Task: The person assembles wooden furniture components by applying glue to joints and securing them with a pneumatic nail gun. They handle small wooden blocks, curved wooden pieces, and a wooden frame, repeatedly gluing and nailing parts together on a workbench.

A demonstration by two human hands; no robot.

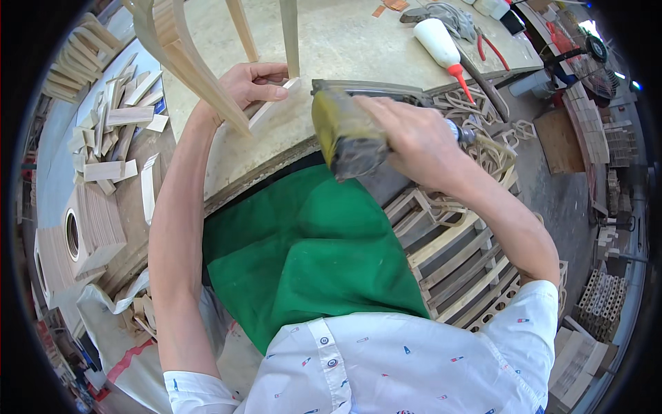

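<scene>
1. While the right hand [407,134] wraps closed around a yellow nail gun [348,134], the tool's nose lies on the workbench [331,41] edge.
2. Left hand [252,84] pinches a small wood strip [272,107] against the bench, fingers curled over it.
3. Chair frame [183,52] stands just left and beyond.
4. Far right: white glue bottle [441,45], red-tipped.
5. Far left: heap of wood offcuts [110,131].
6. Near: green apron [303,248].

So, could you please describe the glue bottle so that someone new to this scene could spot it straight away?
Start at the pale workbench and go to its far right end. The glue bottle lies there on its side, beside red-handled pliers and grey gloves. It is the only white plastic bottle with a red pointed nozzle.
</scene>
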